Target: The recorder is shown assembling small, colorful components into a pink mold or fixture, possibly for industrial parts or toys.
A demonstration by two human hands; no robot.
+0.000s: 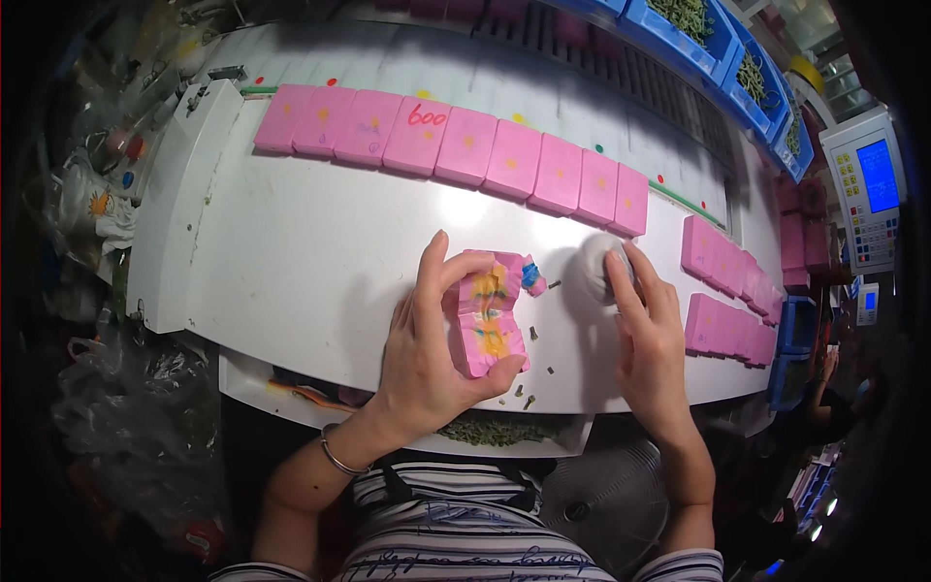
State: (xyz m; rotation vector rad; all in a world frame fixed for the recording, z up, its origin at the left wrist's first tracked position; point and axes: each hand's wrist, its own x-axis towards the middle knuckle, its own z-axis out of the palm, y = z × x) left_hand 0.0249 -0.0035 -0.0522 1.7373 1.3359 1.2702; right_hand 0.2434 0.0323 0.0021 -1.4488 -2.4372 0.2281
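My left hand [427, 349] grips a pink block [490, 325] between thumb and fingers, above the white table. Its upward face is creased and smeared with yellow and a little blue-green. Against its right edge is a small crumpled pink and blue piece [531, 276]. My right hand [645, 325] has its fingers on a rounded whitish object [593, 270] to the right of the block; its exact kind does not show. Small dark green bits [532, 333] lie scattered between my hands.
A row of pink blocks [465, 145] crosses the far side of the white table [281, 242]. More pink blocks [722, 328] stand at right. Blue bins [698, 39] hold dried green pieces. A tray of green bits [495, 429] sits at the near edge; a screened control panel [868, 189] is far right.
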